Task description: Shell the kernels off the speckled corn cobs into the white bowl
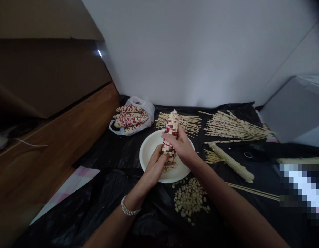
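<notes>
An ear of corn [172,125] with cream and dark red kernels is held upright, tilted slightly, above a white bowl [146,151]. My left hand [154,167] grips its lower end, thumb and fingers closed around it. Higher up, my right hand [182,146] wraps the ear from the right, with the thumb across its front. Some loose kernels [170,167] lie in the bowl beneath. Just in front of the bowl, a pile of pale kernels [191,198] rests on black plastic sheeting [102,199].
A plastic bag [149,106] of several corn ears stands back left. Skewers threaded with kernels [224,125] lie back right, with another bunch [186,122] behind the bowl. A bare cob [233,163] and plain skewers [254,191] are at right. A wooden board [71,120] borders the left.
</notes>
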The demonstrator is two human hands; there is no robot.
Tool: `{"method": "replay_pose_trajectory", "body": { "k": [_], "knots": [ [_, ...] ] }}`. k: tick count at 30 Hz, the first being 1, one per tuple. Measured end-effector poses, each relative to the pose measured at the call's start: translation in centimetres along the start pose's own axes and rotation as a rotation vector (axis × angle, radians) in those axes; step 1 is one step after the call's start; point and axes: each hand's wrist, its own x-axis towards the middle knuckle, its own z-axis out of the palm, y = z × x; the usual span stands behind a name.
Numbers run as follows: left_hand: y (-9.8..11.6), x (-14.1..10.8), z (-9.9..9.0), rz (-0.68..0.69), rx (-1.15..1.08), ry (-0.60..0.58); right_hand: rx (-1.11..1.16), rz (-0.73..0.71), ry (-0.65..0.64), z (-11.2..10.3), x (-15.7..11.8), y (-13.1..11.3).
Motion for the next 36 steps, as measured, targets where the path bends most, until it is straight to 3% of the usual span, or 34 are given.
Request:
{"method": "replay_pose_trajectory", "body": {
  "k": [10,14,20,24,36],
  "knots": [
    [-0.7,0.2,-0.3,0.046,0.076,0.073,-0.112,-0.045,0.026,0.9,-0.5,-0.2],
    [-0.6,0.2,-0.3,0.070,0.039,0.074,-0.002,0.058,0.037,0.3,-0.1,0.3],
    [0.1,0.3,-0.6,-0.044,-0.216,-0.072,0.204,0.089,0.019,-0.8,1.1,0.5],
    [0.7,0.2,-0.8,-0.107,-0.265,-0.127,0.307,0.124,0.018,-0.7,1.0,-0.3],
    [0.3,-0.1,-0.5,-0.084,-0.211,-0.078,0.395,0.162,0.052,-0.3,0.9,-1.2]
  ]
}}
